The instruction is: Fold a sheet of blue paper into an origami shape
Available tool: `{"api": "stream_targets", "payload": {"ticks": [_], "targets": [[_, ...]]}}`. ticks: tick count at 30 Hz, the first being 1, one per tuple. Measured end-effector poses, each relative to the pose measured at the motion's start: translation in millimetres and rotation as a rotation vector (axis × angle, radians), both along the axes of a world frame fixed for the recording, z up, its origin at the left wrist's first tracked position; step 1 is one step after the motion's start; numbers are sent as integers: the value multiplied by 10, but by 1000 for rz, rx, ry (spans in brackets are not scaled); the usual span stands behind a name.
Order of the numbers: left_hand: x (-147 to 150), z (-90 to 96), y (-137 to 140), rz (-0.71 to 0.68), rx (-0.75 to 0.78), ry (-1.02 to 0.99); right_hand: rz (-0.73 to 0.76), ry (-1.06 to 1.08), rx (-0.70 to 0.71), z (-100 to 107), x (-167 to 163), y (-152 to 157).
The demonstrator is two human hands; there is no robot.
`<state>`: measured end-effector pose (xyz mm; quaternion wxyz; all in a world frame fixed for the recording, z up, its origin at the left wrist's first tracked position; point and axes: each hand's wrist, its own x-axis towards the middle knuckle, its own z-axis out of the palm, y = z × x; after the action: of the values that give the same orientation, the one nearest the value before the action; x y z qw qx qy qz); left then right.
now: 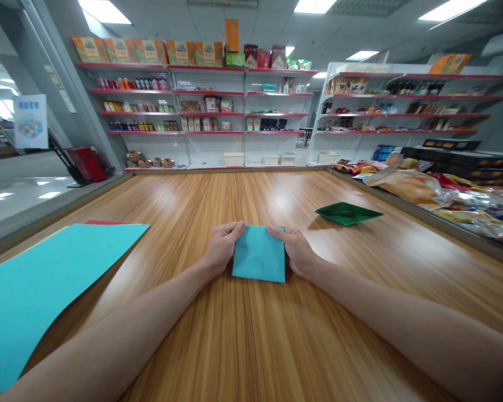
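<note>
A folded piece of light blue paper (259,255), roughly square with faint creases, is held up between both hands over the wooden table (184,346). My left hand (225,245) grips its left edge, thumb on the near face and the other fingers hidden behind. On the opposite edge, my right hand (295,249) holds it in the same manner, thumb near the top corner. To the right, farther back, lies a folded green paper (349,214) shaped like a flat boat with an opening on top. Large light blue sheets (62,273) lie at the left.
A bit of red paper (107,222) shows behind the blue sheets. Packaged snacks (419,187) and black boxes (465,159) are heaped beyond the table's right edge. Shelves of goods (209,114) stand behind, and a red box-shaped object (87,163) is at the far left.
</note>
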<state>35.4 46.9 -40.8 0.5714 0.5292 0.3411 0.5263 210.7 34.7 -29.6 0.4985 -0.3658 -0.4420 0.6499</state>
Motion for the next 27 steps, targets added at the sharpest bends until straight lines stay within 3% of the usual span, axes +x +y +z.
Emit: {"api": "stream_targets", "payload": {"ticks": [6,9,15,24,27], "targets": [[26,37,-22,-200,-14,66,-185,26,49,-31,-3,47],[33,35,-17,-167,2,73,-233,34,40,-27,-3,63],[28,5,15,10,61,79,-138,12,-8,-35,13,72],[-10,-24,58,-129,-8,-15,-42,42,-18,-50,67,90],[-12,-31,68,-117,0,-4,-55,46,-1,-41,52,70]]}}
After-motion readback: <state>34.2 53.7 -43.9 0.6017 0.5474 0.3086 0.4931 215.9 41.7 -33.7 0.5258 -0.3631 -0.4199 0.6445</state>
